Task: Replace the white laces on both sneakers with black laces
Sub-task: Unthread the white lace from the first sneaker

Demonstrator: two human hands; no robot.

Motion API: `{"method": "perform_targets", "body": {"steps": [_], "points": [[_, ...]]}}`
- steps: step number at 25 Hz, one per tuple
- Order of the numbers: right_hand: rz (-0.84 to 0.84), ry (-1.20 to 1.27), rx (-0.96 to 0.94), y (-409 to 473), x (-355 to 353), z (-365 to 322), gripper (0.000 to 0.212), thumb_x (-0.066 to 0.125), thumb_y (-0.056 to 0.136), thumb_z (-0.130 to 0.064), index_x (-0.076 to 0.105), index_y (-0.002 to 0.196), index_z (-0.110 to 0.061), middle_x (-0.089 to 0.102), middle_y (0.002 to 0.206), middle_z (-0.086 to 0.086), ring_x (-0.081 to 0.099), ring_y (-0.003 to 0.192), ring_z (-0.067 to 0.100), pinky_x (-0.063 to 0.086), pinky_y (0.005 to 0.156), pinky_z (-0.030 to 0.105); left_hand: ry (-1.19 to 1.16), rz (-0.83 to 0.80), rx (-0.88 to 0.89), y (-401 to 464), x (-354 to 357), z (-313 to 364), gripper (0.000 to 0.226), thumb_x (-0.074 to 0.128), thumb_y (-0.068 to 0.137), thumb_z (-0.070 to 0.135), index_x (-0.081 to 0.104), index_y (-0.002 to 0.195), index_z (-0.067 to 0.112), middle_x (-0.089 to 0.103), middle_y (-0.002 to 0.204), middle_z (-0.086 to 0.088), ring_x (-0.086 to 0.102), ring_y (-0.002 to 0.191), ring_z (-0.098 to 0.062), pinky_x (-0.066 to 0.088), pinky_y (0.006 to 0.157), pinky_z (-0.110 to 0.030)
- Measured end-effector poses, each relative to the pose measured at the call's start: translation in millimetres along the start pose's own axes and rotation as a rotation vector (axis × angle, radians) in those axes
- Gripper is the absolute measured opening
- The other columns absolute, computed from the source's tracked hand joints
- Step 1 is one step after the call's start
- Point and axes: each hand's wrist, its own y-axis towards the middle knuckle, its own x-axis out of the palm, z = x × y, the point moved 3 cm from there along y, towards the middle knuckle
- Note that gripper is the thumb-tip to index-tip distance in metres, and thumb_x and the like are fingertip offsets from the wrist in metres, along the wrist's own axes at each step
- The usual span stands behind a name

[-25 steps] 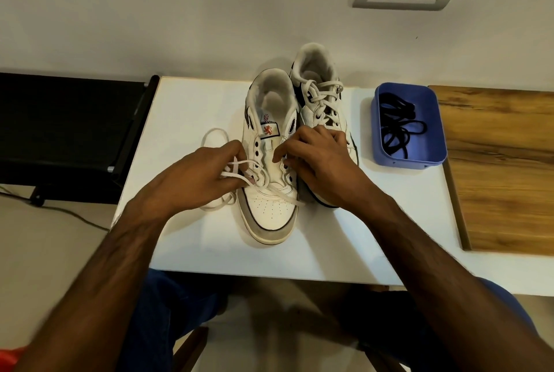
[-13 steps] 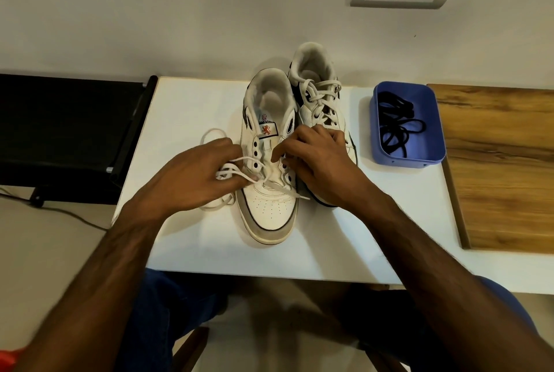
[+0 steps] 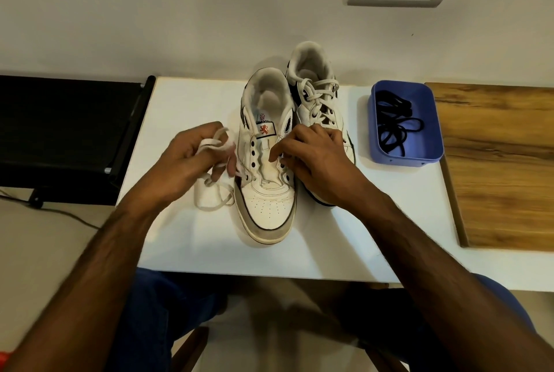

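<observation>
White flat laces (image 3: 214, 188), almost free of the near white leather sneaker (image 3: 266, 167) at mid-table (image 3: 186, 239), are gathered in the left hand (image 3: 192, 158), whose grip is curled round the bunch. Right hand (image 3: 314, 158) steadies the sneaker, fingers bent, apparently holding nothing. Second sneaker (image 3: 317, 95) is laced. Likely next: clear the last eyelet, then fetch black laces (image 3: 395, 125) from the blue plastic tray (image 3: 431, 149).
</observation>
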Motion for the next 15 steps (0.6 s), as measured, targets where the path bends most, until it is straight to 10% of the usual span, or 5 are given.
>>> {"method": "perform_targets", "body": {"steps": [7,15], "points": [[-0.012,0.000,0.006,0.2,1.2,0.1,0.023,0.057,0.100,-0.020,0.066,0.115,-0.035,0.055,0.110,-0.008,0.045,0.107,0.015,0.018,0.092,0.032,0.620,-0.244,-0.044,3.9,5.0,-31.2,0.018,0.067,0.093,0.044,0.061,0.093,0.027,0.062,0.088,0.018,0.059,0.089,0.004,0.042,0.072,-0.020],[-0.003,0.006,0.000,-0.5,1.0,0.5,0.023,0.056,0.099,-0.021,0.066,0.114,-0.036,0.054,0.109,-0.009,0.044,0.106,0.013,0.019,0.092,0.032,0.043,0.042,-0.015,2.9,-7.5,-4.8,0.024,0.045,0.096,0.004,0.069,0.090,0.002,0.074,0.092,-0.009,0.069,0.090,-0.024,0.054,0.081,-0.030]]}}
